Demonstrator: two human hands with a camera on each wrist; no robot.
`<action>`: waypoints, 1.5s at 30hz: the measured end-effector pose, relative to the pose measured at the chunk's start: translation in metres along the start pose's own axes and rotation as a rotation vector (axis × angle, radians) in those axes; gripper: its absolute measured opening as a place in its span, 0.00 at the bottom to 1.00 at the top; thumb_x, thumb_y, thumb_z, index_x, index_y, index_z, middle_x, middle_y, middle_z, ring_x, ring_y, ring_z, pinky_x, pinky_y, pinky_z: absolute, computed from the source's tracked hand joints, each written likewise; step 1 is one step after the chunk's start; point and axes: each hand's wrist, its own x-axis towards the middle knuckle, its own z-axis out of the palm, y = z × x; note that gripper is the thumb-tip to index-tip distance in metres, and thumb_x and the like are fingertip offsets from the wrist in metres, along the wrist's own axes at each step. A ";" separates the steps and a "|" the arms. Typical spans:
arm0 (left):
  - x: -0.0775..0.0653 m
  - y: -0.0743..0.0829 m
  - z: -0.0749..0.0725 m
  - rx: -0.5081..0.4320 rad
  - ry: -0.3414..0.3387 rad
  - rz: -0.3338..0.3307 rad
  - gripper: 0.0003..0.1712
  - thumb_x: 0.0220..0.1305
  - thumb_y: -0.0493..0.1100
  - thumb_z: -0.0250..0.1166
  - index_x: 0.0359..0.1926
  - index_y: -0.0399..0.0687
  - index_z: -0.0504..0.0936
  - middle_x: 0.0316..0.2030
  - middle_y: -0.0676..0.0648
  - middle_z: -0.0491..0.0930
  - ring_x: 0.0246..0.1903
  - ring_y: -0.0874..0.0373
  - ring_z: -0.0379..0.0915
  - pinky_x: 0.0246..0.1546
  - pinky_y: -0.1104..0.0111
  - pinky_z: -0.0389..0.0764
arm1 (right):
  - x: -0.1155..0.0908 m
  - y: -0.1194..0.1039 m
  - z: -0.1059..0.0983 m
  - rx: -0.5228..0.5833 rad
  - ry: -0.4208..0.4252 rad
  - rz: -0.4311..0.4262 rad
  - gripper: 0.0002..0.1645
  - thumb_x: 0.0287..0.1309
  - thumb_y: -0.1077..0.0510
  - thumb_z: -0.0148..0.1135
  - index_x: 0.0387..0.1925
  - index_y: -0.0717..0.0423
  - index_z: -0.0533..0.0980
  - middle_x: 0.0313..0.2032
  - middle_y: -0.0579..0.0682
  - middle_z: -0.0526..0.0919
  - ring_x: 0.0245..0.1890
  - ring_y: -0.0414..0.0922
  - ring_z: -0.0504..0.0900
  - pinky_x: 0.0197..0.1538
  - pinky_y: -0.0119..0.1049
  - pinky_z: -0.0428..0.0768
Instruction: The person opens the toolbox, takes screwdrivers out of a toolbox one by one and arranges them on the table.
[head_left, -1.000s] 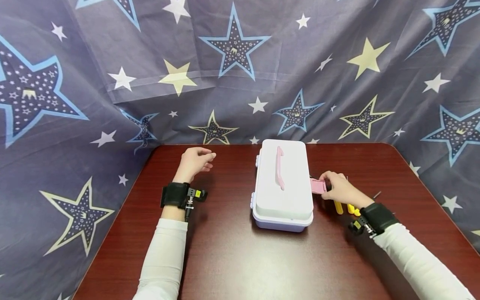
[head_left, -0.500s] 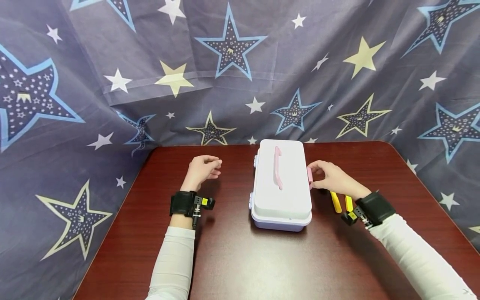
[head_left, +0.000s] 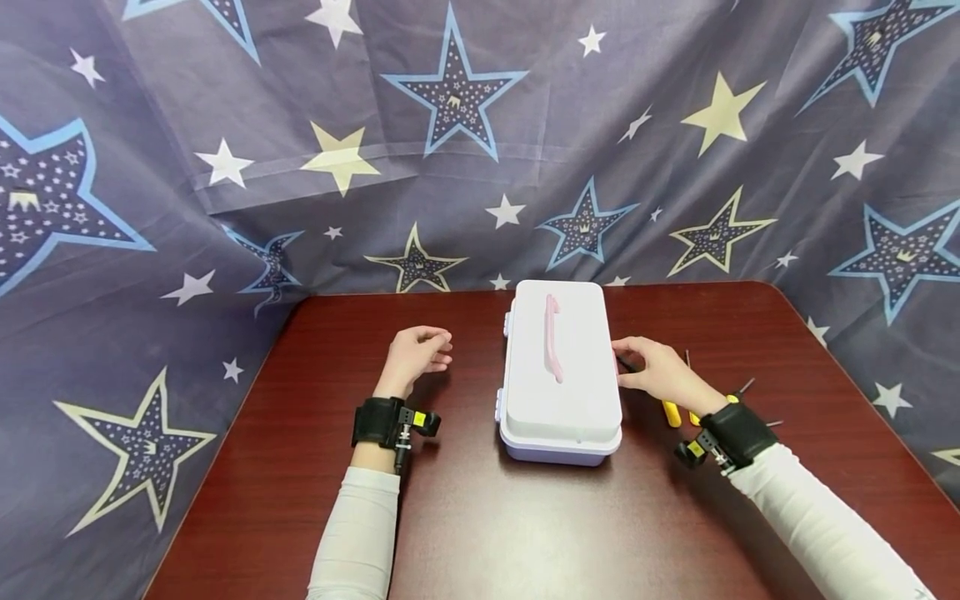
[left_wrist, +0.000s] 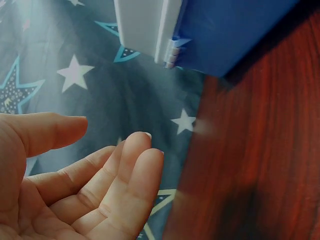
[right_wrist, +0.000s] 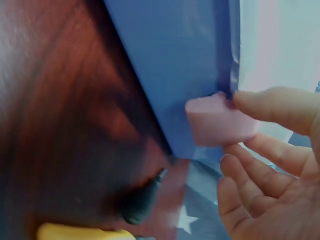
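Note:
A toolbox with a white lid, a pink carrying handle and a lavender-blue base stands lidded on the table. On its right side, my right hand holds a pink latch between thumb and fingers, plainest in the right wrist view. The latch sits against the box wall near the lid rim. Left of the box, my left hand hovers apart from it, fingers loosely bent and holding nothing. In the left wrist view, a hinge shows on the box's near corner.
Right of the box lie several yellow-handled tools with thin shafts, partly hidden by my right wrist. A black-handled tool lies close to the box. Behind the dark red table hangs a star-patterned cloth.
The pink latch has swung from sticking outward to lying against the box's side, my right hand moving left with it. My left hand has drifted right and slightly toward me.

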 end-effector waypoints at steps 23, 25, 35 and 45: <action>-0.005 -0.010 0.069 0.030 -0.273 -0.078 0.26 0.61 0.54 0.65 0.47 0.34 0.81 0.36 0.40 0.83 0.28 0.56 0.81 0.35 0.62 0.84 | -0.006 0.000 0.011 0.841 -0.039 0.371 0.31 0.68 0.57 0.52 0.61 0.79 0.61 0.40 0.44 0.81 0.40 0.36 0.81 0.55 0.36 0.76; -0.007 -0.009 0.070 0.021 -0.279 -0.079 0.26 0.61 0.54 0.64 0.47 0.34 0.81 0.37 0.40 0.83 0.28 0.56 0.81 0.36 0.61 0.84 | -0.005 0.001 0.012 0.833 -0.041 0.387 0.31 0.67 0.56 0.54 0.60 0.79 0.62 0.38 0.43 0.82 0.39 0.36 0.82 0.54 0.36 0.77; -0.009 -0.008 0.071 0.009 -0.280 -0.065 0.23 0.64 0.51 0.62 0.44 0.32 0.81 0.35 0.42 0.81 0.27 0.57 0.79 0.38 0.59 0.83 | -0.003 0.005 0.017 0.850 -0.052 0.361 0.31 0.69 0.56 0.50 0.60 0.80 0.60 0.38 0.42 0.81 0.40 0.35 0.81 0.51 0.32 0.79; -0.007 -0.010 0.071 0.014 -0.276 -0.077 0.24 0.63 0.52 0.63 0.46 0.33 0.81 0.37 0.41 0.82 0.29 0.56 0.80 0.39 0.58 0.83 | -0.002 0.010 0.024 0.949 -0.034 0.333 0.26 0.70 0.59 0.48 0.58 0.78 0.62 0.36 0.42 0.83 0.39 0.37 0.82 0.46 0.30 0.80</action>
